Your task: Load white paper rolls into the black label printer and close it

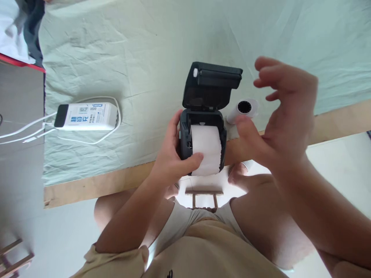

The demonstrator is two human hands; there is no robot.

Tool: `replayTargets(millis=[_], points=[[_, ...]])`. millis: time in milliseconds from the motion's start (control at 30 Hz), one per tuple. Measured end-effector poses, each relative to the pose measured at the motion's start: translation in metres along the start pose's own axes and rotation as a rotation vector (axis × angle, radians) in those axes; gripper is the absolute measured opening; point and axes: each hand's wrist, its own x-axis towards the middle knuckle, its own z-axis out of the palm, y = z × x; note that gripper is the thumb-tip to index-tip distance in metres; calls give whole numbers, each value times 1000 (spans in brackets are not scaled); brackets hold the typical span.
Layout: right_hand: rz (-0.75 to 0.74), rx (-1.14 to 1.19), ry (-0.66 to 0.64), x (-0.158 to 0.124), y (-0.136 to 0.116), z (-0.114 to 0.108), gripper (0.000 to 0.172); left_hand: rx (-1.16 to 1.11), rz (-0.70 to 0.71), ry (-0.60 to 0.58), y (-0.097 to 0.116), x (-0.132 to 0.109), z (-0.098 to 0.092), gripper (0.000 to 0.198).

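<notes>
My left hand (181, 156) grips a small dark label printer (185, 133), its thumb pressed on the white paper that hangs out of it. The printer's lid (213, 85) is flipped up, showing a black roller. The white paper (205, 148) lies in the body and curls over the front edge. To the right, my right hand (285, 112) is raised with fingers apart, holding nothing. A white paper roll (233, 116) with a black core rests on the table beside the printer, just past my right thumb.
A white power bank or adapter (87, 116) with blue print and white cables lies at the left on the pale green cloth (150, 58). The table's wooden edge (98, 181) runs in front of me. A wooden stool (204, 193) shows below, and clothing (17, 31) at the upper left.
</notes>
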Motion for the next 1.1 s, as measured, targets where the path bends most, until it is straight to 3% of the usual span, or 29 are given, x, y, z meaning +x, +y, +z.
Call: replayTargets(millis=[133,267,333,433,600,800,933,1100], points=[[65,-36,-70,8,-3,4,42,17,-31,8,1,1,1,107],[-29,76,39,1,-14,4,17,-9,-97,76,4,-3,4,109],[3,160,34,-7,-19,4,11,-47,-107,84,5,-5,5,107],[248,296,-122,-17,-24,5,27,-142,-107,83,6,-7,6,99],[592,505,-304,-19,-20,11,42,-241,-186,118,13,-7,10,64],[629,582,-309,-22,-16,15,41,-284,-210,110,16,-5,11,56],[750,646,-313,-27,-16,17,39,-297,-213,109,17,-5,11,52],[784,678,-398,-26,-14,16,39,-307,-235,129,18,-4,13,53]])
